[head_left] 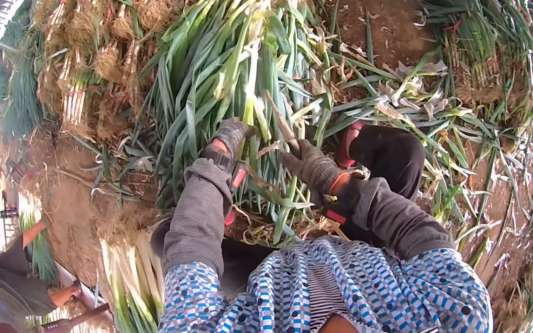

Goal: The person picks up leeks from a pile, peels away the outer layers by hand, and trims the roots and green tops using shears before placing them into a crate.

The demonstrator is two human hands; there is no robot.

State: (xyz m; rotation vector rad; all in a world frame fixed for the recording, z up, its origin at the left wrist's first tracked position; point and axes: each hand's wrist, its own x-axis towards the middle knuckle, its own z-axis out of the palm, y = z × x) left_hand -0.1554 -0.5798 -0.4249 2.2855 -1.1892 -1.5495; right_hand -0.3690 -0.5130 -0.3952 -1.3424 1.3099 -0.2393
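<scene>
- Clock places are read from the middle of the view.
- The left hand (232,134), in a gray glove, is near 10 o'clock. It is at the low end of a pale onion stalk (251,78); I can't tell how tight its grip is.
- The stalk lies on top of the big green onion pile (185,81), between 11 and 12 o'clock.
- The right hand (315,168), gloved too, is at 3 o'clock. Its fingers are wrapped around a thin brown stick (280,120) that points toward 11 o'clock, close beside the stalk.
- Onion bunches with red ties (93,39) lie at 10 o'clock.
- More bunches (482,55) and loose leaves (421,97) are near 2 o'clock.
- Pale onions (129,278) lie between 7 and 8 o'clock.
- Another person (18,280) is at 8 o'clock.
</scene>
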